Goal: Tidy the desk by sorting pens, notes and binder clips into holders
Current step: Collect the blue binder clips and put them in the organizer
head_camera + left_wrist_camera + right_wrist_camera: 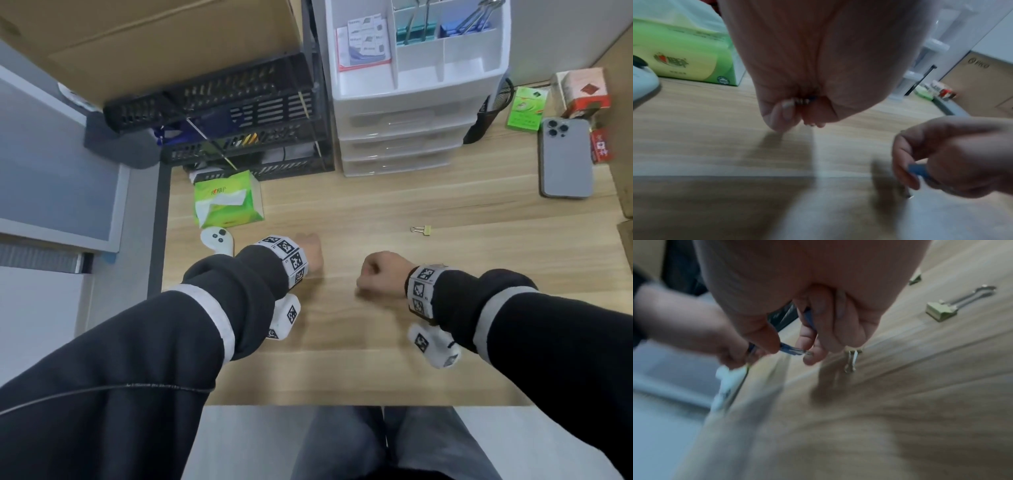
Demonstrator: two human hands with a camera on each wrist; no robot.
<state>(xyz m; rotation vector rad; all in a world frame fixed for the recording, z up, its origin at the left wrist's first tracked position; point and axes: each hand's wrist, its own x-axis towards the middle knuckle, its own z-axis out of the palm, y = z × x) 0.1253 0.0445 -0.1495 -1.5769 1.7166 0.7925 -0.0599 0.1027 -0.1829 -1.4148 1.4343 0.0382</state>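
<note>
The pale wood-grain desk is carrying everything, its surface lying under both forearms. At its back, the white plastic drawer organiser is standing with open top compartments: a pack of small printed notes is sitting in the left one, teal binder clips in the middle one and blue binder clips in the right one. Left of it the black mesh tray rack is standing, and a green tissue pack is lying just in front of that, with a white game controller beside it. A grey smartphone is lying face down at the right.

The left hand is hovering low over the desk with fingers curled tight around a small object of metal and blue; I cannot tell exactly what it is. The right hand is curling into a fist, its thumb and fingertips pinching a small blue binder clip. A small yellow binder clip is lying alone on the desk, well apart from both hands; the right wrist view shows more such yellow clips, blurred.
</note>
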